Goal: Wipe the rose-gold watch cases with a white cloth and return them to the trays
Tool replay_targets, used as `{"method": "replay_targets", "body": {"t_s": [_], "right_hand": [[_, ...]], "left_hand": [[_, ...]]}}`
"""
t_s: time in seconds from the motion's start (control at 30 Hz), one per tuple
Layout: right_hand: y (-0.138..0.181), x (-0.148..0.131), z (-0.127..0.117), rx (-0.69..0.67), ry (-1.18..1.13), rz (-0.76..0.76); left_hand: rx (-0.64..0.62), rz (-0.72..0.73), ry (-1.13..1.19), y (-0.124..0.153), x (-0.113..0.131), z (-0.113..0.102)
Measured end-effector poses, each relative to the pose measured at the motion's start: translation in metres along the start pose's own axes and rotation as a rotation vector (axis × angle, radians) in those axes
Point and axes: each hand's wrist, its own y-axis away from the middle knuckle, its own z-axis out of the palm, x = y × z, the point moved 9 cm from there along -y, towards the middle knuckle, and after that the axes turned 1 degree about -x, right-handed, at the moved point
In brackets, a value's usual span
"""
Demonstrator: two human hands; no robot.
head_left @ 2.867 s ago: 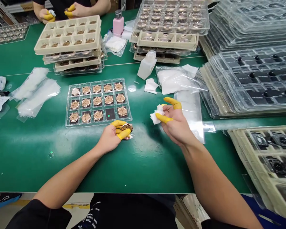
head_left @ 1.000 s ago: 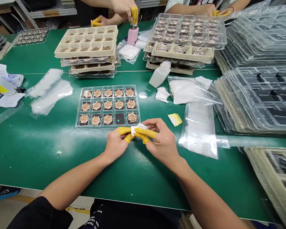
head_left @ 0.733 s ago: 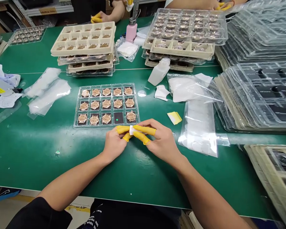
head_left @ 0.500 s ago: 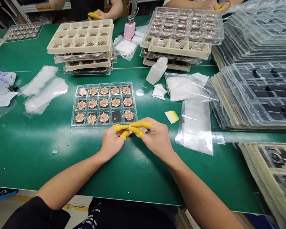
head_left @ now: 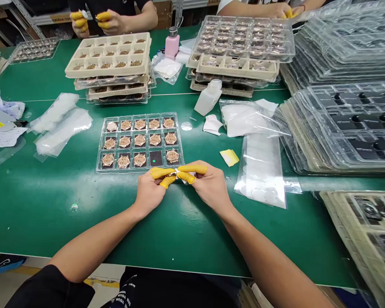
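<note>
My left hand [head_left: 151, 187] is closed, its yellow-cotted fingertips pinching a small watch case [head_left: 172, 173] seen edge-on. Against that case my right hand [head_left: 213, 184], also closed, presses a white wipe [head_left: 192, 174] between yellow-cotted thumb and finger. Just beyond both hands lies a clear plastic tray [head_left: 99, 166]. Rose-gold watch cases [head_left: 140, 140] fill its pockets, backs up, except one front-row pocket [head_left: 156, 158] showing a dark bottom with a green dot. My fingers hide most of the held case.
Stacked watch trays [head_left: 107, 68] stand at the back left, more stacks [head_left: 240, 64] at back centre. Tall tray piles [head_left: 340, 124] line the right. A white bottle [head_left: 208, 97], a pink bottle [head_left: 172, 44] and plastic sleeves [head_left: 261, 171] lie around. Co-workers' hands [head_left: 110, 21] show across the table.
My hands stay together in nearly the same place, and the watch case's metal edge now shows more between them. Across the table, a co-worker's two hands have risen into fuller view.
</note>
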Motion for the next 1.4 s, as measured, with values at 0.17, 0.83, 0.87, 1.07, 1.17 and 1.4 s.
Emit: {"method": "replay_targets", "body": {"t_s": [0.17, 0.83, 0.87, 1.07, 1.17, 1.4], "right_hand": [[0.013, -0.048, 0.009, 0.017, 0.348, -0.513], [0.020, -0.053, 0.017, 0.051, 0.386, -0.665], [0.021, -0.055, 0.017, 0.059, 0.420, -0.692], [0.022, -0.049, 0.010, 0.134, 0.437, -0.632], [0.019, -0.040, 0.007, 0.189, 0.369, -0.536], [0.003, -0.027, 0.006, 0.031, 0.506, -0.441]], "left_hand": [[-0.011, 0.140, -0.170, 0.002, 0.012, 0.000], [0.052, 0.114, -0.221, 0.004, 0.011, -0.005], [0.052, 0.092, -0.192, 0.004, 0.009, -0.005], [0.076, -0.037, 0.078, 0.003, -0.007, -0.003], [0.109, -0.107, 0.209, 0.003, -0.013, -0.005], [0.179, -0.139, 0.270, -0.002, -0.015, -0.010]]}}
